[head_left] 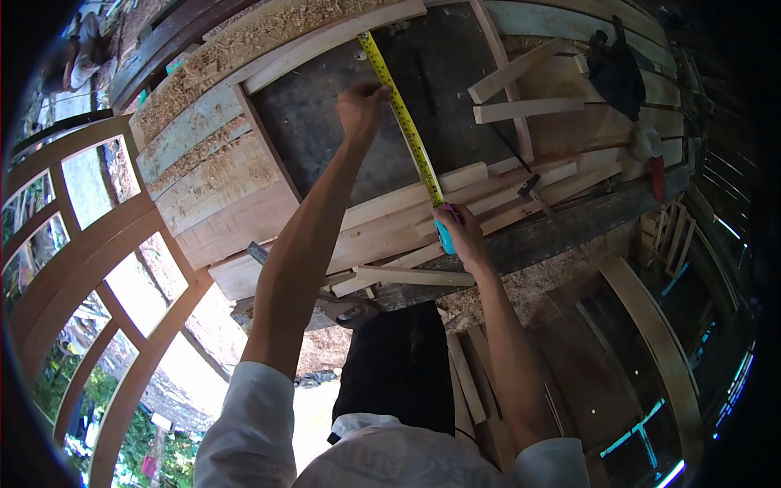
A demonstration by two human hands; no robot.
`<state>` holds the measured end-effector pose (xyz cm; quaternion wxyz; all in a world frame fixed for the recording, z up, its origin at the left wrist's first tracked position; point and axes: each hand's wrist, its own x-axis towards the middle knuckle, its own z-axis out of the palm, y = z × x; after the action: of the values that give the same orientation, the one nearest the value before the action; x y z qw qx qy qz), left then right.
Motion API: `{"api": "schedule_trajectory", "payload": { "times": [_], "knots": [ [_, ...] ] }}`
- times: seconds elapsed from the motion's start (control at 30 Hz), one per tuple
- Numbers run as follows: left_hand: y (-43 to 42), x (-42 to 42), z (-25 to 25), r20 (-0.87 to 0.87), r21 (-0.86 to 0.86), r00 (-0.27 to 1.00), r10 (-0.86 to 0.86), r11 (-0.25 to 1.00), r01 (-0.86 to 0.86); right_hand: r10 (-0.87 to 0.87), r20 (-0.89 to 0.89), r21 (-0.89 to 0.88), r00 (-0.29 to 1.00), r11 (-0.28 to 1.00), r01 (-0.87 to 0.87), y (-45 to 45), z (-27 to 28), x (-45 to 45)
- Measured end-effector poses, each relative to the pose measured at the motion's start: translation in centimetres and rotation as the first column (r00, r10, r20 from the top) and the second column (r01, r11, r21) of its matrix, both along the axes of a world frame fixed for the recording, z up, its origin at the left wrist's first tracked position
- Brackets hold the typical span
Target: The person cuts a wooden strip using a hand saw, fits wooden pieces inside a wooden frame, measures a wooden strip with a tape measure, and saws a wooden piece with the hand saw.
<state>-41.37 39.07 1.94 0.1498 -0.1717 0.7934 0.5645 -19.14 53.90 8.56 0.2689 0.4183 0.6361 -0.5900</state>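
A yellow tape measure blade [413,145] is stretched across a dark panel [313,122] framed by wooden strips. My right hand [465,236] is closed around the turquoise tape measure case [445,237] at the near side. Farther up, the fingers of my left hand [362,111] are pinched at the blade's edge, a short way below its far end. That far end lies by the upper wooden strip [333,45]. A near strip [468,176] passes beneath the blade, close to the case.
Loose wood pieces [517,71] lie across the panel's right side. A clamp-like metal tool [529,187], a dark cloth-like item [617,77] and a red-handled tool [657,179] are on the right. Sawdust [203,77] covers the left planks. A wooden frame [106,268] stands at the left.
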Motion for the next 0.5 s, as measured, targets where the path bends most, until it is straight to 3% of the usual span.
{"api": "schedule_trajectory", "payload": {
  "times": [0.3, 0.37, 0.5],
  "knots": [
    [-0.1, -0.1, -0.4, 0.026, 0.031, 1.000, -0.001, 1.000, 0.000, 0.008, -0.025, 0.011, 1.000, 1.000, -0.008, -0.1, 0.1, 0.1],
    [-0.2, 0.0, -1.3, -0.045, 0.047, 0.999, -0.003, 0.999, 0.005, 0.012, -0.027, 0.026, 1.000, 1.000, -0.011, -0.1, 0.1, 0.2],
    [0.0, 0.0, 0.7, 0.000, 0.035, 1.000, -0.005, 0.999, 0.005, 0.007, -0.038, 0.020, 0.999, 1.000, -0.006, 0.1, -0.6, 0.6]
  ]
}}
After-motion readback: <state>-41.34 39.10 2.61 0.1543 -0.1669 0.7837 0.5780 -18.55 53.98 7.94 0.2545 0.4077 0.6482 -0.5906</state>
